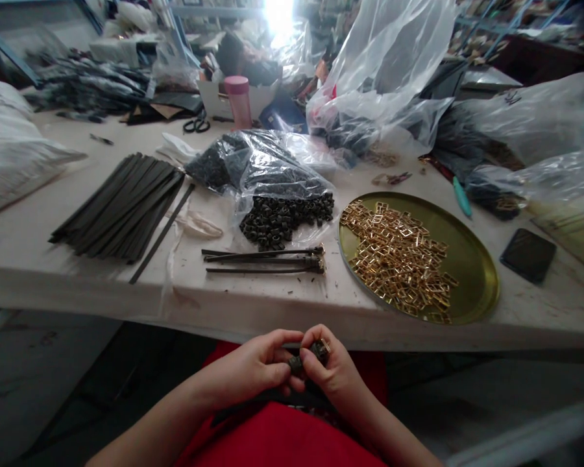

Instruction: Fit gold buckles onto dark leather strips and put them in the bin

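In front of my lap, below the table edge, both hands meet on a dark strap (296, 366) with a gold buckle at one end. My left hand (260, 366) pinches the strap between thumb and fingers. My right hand (333, 370) is closed round its buckle end, the gold metal showing past the thumb. The strap's far end is mostly hidden by my hands and lap. On the table just beyond lie several straps with buckles (263, 261). Behind those, small dark loops (282, 220) spill from a clear plastic bag (272, 162).
A round golden tray (479, 285) at right holds many gold buckles (399, 253). At left lies a pile of dark strips (121, 207), with one single strip (163, 233) beside it. Farther back are scissors (196, 123), a pink bottle (238, 102) and plastic bags. A phone-like dark slab (528, 255) lies far right.
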The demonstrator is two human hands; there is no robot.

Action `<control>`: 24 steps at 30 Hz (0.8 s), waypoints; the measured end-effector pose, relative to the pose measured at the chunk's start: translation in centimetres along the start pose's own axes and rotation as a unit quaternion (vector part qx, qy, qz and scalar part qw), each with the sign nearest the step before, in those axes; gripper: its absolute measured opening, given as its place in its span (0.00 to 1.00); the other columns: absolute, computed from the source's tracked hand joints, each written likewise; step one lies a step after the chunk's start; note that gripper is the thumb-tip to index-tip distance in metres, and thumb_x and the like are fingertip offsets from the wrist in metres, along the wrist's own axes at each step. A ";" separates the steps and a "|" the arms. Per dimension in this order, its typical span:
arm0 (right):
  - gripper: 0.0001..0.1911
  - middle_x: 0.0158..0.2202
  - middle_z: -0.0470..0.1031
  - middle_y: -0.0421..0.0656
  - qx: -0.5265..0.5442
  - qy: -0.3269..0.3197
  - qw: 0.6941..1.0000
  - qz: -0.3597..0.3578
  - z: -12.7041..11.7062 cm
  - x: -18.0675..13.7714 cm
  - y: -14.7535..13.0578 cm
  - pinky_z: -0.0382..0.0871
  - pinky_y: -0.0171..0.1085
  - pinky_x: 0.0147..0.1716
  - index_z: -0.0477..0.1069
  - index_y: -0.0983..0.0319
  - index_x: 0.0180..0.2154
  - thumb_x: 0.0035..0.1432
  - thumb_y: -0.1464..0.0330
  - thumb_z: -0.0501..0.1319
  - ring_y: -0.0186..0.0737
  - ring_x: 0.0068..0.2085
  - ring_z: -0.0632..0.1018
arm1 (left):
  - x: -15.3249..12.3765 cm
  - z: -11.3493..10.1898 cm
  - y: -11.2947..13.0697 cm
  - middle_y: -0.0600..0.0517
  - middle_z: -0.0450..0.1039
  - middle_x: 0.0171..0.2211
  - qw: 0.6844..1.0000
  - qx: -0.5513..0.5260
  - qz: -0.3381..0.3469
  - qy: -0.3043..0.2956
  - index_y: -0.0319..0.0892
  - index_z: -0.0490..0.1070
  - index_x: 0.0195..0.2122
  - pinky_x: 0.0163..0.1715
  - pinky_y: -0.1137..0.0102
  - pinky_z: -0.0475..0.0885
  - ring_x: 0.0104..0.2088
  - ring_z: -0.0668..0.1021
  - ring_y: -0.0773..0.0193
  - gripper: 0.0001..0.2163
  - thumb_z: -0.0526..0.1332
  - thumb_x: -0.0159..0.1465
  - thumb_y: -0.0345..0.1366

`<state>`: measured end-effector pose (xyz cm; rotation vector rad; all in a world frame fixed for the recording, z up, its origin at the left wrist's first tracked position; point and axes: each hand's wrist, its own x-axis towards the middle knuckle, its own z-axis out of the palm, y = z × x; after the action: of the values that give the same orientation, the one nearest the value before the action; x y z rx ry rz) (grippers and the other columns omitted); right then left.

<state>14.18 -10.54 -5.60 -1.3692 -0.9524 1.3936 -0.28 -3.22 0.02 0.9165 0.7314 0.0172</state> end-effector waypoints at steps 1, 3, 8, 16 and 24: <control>0.05 0.20 0.58 0.32 -0.029 -0.003 0.999 -0.016 0.0 0.0 0.1 0.55 0.29 0.20 0.58 0.61 0.30 0.50 0.68 0.55 0.27 0.21 0.60 | 0.1 -0.1 -0.2 0.49 0.72 0.34 1.000 -0.005 -0.001 0.003 0.39 0.60 0.49 0.34 0.70 0.66 0.31 0.74 0.68 0.21 0.59 0.53 0.30; 0.04 0.20 0.60 0.32 -0.080 -0.020 0.996 -0.043 -0.2 0.1 0.3 0.54 0.29 0.20 0.59 0.61 0.30 0.49 0.70 0.55 0.27 0.20 0.60 | 0.4 -0.3 -0.6 0.49 0.72 0.32 1.000 -0.013 0.006 0.005 0.38 0.61 0.49 0.33 0.71 0.66 0.30 0.74 0.68 0.21 0.60 0.53 0.30; 0.02 0.20 0.59 0.33 -0.069 -0.048 0.995 -0.051 -0.7 0.0 0.1 0.54 0.29 0.19 0.60 0.61 0.31 0.52 0.70 0.53 0.28 0.20 0.60 | 0.7 -0.3 -0.8 0.51 0.71 0.28 1.000 0.016 0.009 0.014 0.36 0.63 0.45 0.28 0.73 0.66 0.26 0.73 0.69 0.17 0.59 0.55 0.34; 0.05 0.26 0.65 0.37 -0.072 -0.051 0.993 -0.080 -0.6 -0.6 -0.2 0.60 0.30 0.25 0.62 0.60 0.36 0.57 0.66 0.51 0.31 0.25 0.65 | -0.8 -0.1 0.1 0.56 0.66 0.21 0.971 0.231 -0.044 0.042 0.37 0.66 0.26 0.23 0.77 0.59 0.21 0.66 0.72 0.13 0.52 0.60 0.41; 0.08 0.28 0.67 0.39 -0.125 -0.045 0.984 -0.118 -1.0 -1.5 -0.2 0.63 0.32 0.29 0.62 0.59 0.39 0.59 0.65 0.49 0.34 0.29 0.69 | -0.6 1.4 0.2 0.56 0.66 0.22 0.964 0.262 -0.027 0.045 0.38 0.65 0.25 0.24 0.77 0.61 0.23 0.67 0.71 0.11 0.50 0.60 0.38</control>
<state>15.14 -11.97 -5.11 -1.3317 -1.3397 1.1941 0.14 -4.29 1.09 1.4065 0.8637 -0.1937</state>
